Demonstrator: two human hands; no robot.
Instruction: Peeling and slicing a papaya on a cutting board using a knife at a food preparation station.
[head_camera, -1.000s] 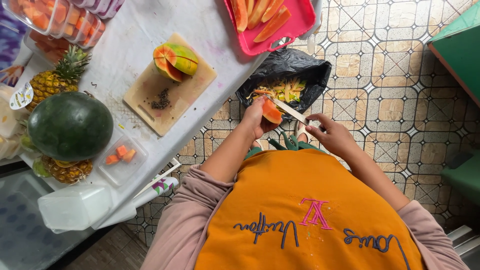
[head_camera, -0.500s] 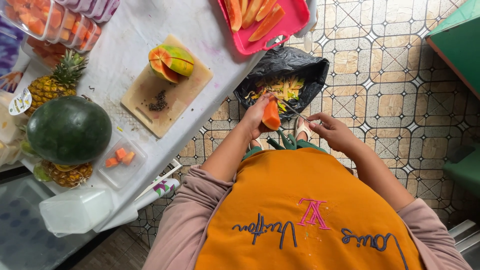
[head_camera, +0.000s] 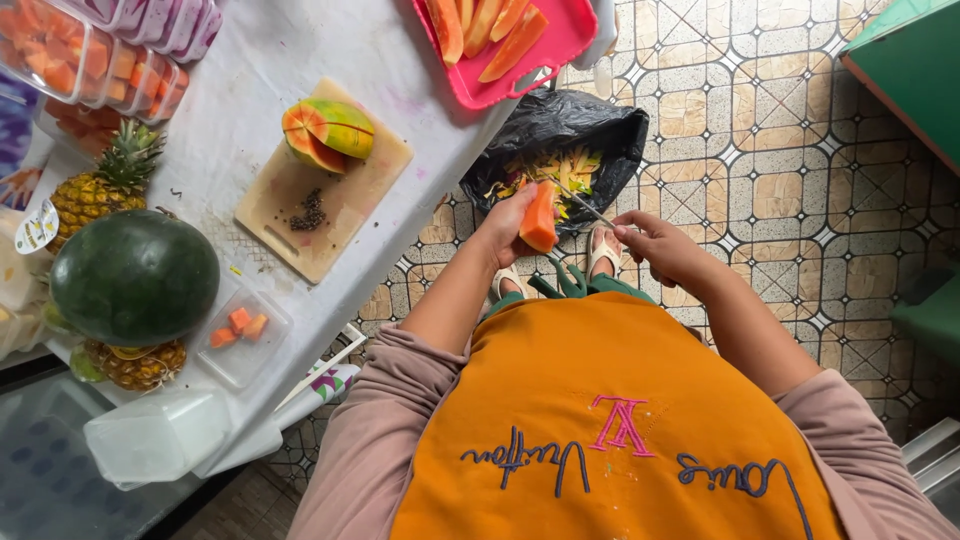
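My left hand (head_camera: 508, 226) gripped the papaya slice (head_camera: 539, 220) over the bag (head_camera: 560, 130) at twelve o'clock; right hand (head_camera: 660, 246) clasped the knife (head_camera: 580, 205). A slip could nick my fingers.

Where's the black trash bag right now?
In the head view, the black trash bag sits open on the tiled floor, just past the white table's edge, under the pink tray.

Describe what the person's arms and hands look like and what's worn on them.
Both arms wear dusty-pink long sleeves pushed up near the elbows, leaving the forearms bare. The left hand and right hand are bare: no gloves, and no rings or watch visible. An orange garment with stitched lettering covers the torso.
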